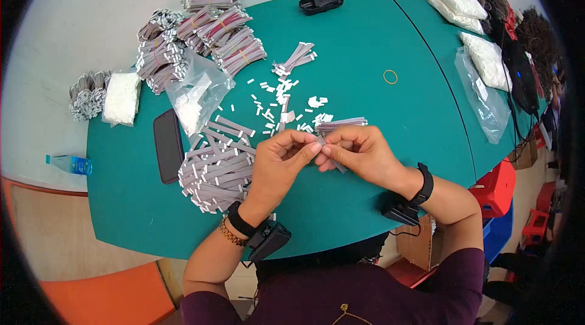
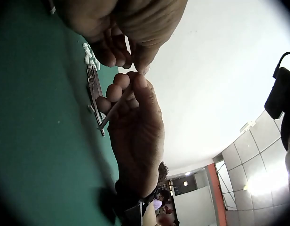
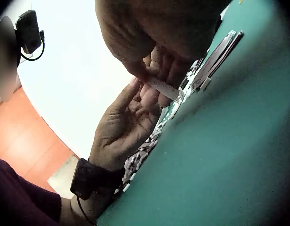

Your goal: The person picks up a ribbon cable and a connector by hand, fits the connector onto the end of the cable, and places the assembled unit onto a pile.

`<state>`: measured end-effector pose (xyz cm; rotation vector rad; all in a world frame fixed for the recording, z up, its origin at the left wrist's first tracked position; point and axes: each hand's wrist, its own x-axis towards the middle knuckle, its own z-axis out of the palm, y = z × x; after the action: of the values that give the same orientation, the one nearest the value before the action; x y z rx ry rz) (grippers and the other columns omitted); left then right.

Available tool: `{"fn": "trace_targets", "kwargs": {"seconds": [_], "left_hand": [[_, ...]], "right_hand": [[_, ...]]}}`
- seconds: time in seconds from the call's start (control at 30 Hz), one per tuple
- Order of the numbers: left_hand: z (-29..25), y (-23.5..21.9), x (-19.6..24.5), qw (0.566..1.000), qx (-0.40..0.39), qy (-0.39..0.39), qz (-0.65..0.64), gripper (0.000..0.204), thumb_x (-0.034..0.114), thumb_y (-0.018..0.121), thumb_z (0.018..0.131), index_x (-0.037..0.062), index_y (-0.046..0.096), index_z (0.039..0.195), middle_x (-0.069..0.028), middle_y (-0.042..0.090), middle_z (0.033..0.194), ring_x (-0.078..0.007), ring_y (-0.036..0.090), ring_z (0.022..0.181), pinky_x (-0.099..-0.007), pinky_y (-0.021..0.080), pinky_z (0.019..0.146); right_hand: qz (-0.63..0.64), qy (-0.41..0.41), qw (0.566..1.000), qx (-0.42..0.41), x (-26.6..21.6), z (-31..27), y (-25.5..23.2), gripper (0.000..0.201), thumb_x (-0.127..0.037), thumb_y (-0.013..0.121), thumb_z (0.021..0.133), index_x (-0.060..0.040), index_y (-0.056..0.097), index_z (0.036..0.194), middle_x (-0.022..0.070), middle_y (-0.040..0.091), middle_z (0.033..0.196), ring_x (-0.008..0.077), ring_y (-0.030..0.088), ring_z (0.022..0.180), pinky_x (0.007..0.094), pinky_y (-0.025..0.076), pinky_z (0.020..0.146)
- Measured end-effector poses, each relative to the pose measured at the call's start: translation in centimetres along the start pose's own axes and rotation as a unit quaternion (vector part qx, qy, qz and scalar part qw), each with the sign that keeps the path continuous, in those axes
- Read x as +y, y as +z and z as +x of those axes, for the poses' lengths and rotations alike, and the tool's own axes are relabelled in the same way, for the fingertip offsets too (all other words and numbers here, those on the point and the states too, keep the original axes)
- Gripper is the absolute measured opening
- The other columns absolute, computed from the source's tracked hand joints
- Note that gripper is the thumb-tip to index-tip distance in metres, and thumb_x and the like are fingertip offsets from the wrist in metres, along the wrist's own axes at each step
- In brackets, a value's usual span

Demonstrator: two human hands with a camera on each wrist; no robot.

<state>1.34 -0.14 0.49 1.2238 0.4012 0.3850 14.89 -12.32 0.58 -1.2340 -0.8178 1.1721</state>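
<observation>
Both hands meet over the front middle of the green table (image 1: pixel 390 203). My right hand (image 1: pixel 364 153) pinches a short grey flat ribbon cable (image 2: pixel 117 104) between thumb and fingers, its free end sticking out past the fingers. Thumb and forefinger of my left hand (image 1: pixel 277 163) pinch at the cable's other end, tip to tip with the right. I cannot tell whether a small white piece is between these fingertips. Just behind the hands lies a stack of cables (image 1: pixel 342 122). Left of the left hand is a loose heap of white-ended cables (image 1: pixel 216 175).
Small white pieces (image 1: pixel 268 111) are scattered beyond the hands. Banded cable bundles (image 1: pixel 237 50), a clear bag (image 1: pixel 207 81) and a phone (image 1: pixel 167 147) lie to the left. A black case (image 1: pixel 321 3) and a rubber band (image 1: pixel 390 77) lie farther off. White packs (image 1: pixel 487 60) are at right.
</observation>
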Motion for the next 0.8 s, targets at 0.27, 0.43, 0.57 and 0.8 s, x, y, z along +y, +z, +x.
{"fn": "trace_targets", "kwargs": {"seconds": [0.27, 0.43, 0.57, 0.8], "left_hand": [[0.07, -0.26, -0.55, 1.000, 0.010, -0.003, 0.010, 0.013, 0.010, 0.064, 0.083, -0.0006, 0.062, 0.091, -0.0046, 0.062, 0.084, -0.0086, 0.053, 0.071, -0.0215, 0.042, 0.066], [-0.02, -0.01, -0.32, 0.999, 0.001, -0.016, -0.048, 0.013, 0.009, 0.064, 0.084, -0.0003, 0.061, 0.092, -0.0046, 0.062, 0.084, -0.0097, 0.053, 0.072, -0.0228, 0.043, 0.067], [0.08, 0.03, -0.47, 0.999, 0.003, -0.001, -0.037, 0.009, 0.005, 0.061, 0.085, -0.0012, 0.061, 0.091, -0.0052, 0.062, 0.079, -0.0102, 0.059, 0.073, -0.0234, 0.048, 0.069], [-0.03, 0.02, -0.38, 1.000, 0.005, 0.012, -0.018, 0.011, 0.004, 0.062, 0.084, -0.0025, 0.062, 0.093, -0.0071, 0.063, 0.083, -0.0117, 0.060, 0.075, -0.0244, 0.050, 0.070]], "right_hand": [[0.034, -0.036, 0.999, 0.018, 0.27, -0.09, 0.24, 0.012, -0.007, 0.052, 0.091, 0.0030, 0.059, 0.092, 0.0081, 0.065, 0.085, 0.0122, 0.063, 0.079, 0.0235, 0.053, 0.071], [0.025, -0.037, 0.999, 0.028, 0.29, -0.07, 0.25, 0.012, -0.008, 0.052, 0.091, 0.0017, 0.059, 0.091, 0.0072, 0.066, 0.085, 0.0111, 0.063, 0.077, 0.0214, 0.051, 0.068], [0.012, -0.020, 1.000, 0.016, 0.23, -0.02, 0.23, 0.012, -0.010, 0.052, 0.092, 0.0002, 0.059, 0.089, 0.0059, 0.066, 0.083, 0.0101, 0.064, 0.075, 0.0200, 0.050, 0.064], [0.010, -0.013, 1.000, -0.016, 0.26, 0.04, 0.06, 0.013, -0.010, 0.052, 0.092, 0.0003, 0.059, 0.087, 0.0067, 0.066, 0.082, 0.0117, 0.064, 0.077, 0.0211, 0.050, 0.064]]}}
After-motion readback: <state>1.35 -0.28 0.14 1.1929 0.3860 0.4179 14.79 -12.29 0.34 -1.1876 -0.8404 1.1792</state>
